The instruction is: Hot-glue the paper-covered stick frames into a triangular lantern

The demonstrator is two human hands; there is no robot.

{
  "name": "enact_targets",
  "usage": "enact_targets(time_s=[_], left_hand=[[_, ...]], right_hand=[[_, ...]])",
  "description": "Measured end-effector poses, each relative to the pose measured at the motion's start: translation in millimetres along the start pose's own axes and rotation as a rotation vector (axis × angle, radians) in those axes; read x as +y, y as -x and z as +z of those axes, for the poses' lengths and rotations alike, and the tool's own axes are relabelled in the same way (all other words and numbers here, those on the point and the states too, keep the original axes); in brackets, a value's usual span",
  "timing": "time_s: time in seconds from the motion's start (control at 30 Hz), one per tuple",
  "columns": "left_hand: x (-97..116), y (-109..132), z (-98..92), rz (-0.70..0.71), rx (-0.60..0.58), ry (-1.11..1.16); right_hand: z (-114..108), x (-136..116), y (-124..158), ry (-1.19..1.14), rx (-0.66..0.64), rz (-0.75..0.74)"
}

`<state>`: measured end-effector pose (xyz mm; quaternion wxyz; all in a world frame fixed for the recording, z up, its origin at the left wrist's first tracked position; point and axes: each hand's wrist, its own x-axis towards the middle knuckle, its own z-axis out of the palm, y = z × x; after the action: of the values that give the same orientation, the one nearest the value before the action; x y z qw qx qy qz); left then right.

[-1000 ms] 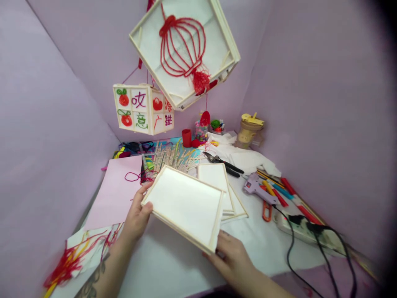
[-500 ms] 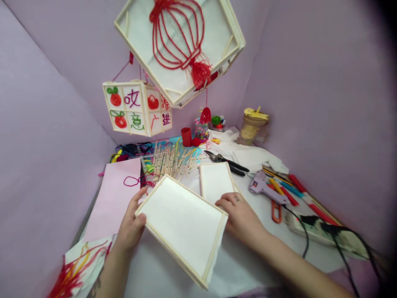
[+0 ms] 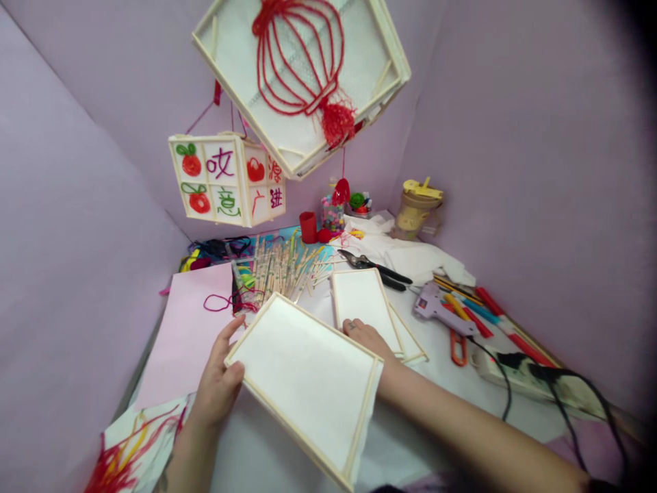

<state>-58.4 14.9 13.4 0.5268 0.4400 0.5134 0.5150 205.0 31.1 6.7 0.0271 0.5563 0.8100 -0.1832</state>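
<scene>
My left hand [image 3: 220,380] grips the left corner of a large white panel framed with thin wooden sticks [image 3: 308,383], thumb on the front face. The panel is tilted toward me. Behind its upper right edge, my right hand [image 3: 367,337] reaches in with bent fingers; their tips are hidden, so I cannot tell whether they hold anything. Right beside that hand, a smaller white framed panel [image 3: 362,294] lies on the table, over another framed panel [image 3: 408,335] that shows only at its right edge.
Overhead hangs a stick-framed lantern [image 3: 230,55] with red yarn; a decorated lantern [image 3: 205,179] hangs behind it. Loose sticks [image 3: 280,267], pruning shears [image 3: 374,267] and pink paper [image 3: 179,329] lie around. On the right are a glue gun [image 3: 441,308] and a corded power strip [image 3: 534,387].
My right hand has moved left and slightly up, from beside the large panel's right corner to behind its upper edge. More of the smaller panels shows. The large panel has shifted slightly down and right.
</scene>
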Motion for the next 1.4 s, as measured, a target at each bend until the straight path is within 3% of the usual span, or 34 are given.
enact_targets(time_s=[0.27,0.47,0.63,0.7,0.8,0.87,0.9,1.0,1.1,1.23,1.4], left_hand=[[-11,-6,-16.1,-0.007,-0.094,-0.007],[-12,-7,-16.1,-0.008,-0.083,0.006],[-9,-6,-12.6,0.005,-0.104,0.022],[-8,-5,-11.7,0.012,-0.110,0.035],[-7,-5,-10.7,0.022,-0.107,0.046],[-7,-5,-10.3,0.026,-0.097,0.057],[-8,-5,-10.2,0.029,-0.091,0.062],[-9,-5,-9.6,0.042,-0.082,0.080],[-9,-5,-8.7,0.052,-0.087,0.100],[-9,-6,-7.6,0.050,-0.085,0.115],[-10,-8,-5.5,0.074,-0.122,0.155]], right_hand=[[0,3,12,-0.014,-0.007,0.041],[-5,0,17,-0.093,-0.069,0.328],[-11,3,14,-0.112,-0.061,0.339],[-18,9,22,-0.130,0.014,0.347],[-39,26,43,-0.282,0.288,0.307],[-56,38,56,-0.573,0.438,0.143],[-63,43,60,-0.744,0.442,0.071],[-71,51,57,-1.188,0.262,-0.101],[-61,49,38,-1.458,0.075,-0.169],[-39,40,15,-1.658,-0.114,-0.155],[-18,28,6,-1.788,-0.286,-0.146]])
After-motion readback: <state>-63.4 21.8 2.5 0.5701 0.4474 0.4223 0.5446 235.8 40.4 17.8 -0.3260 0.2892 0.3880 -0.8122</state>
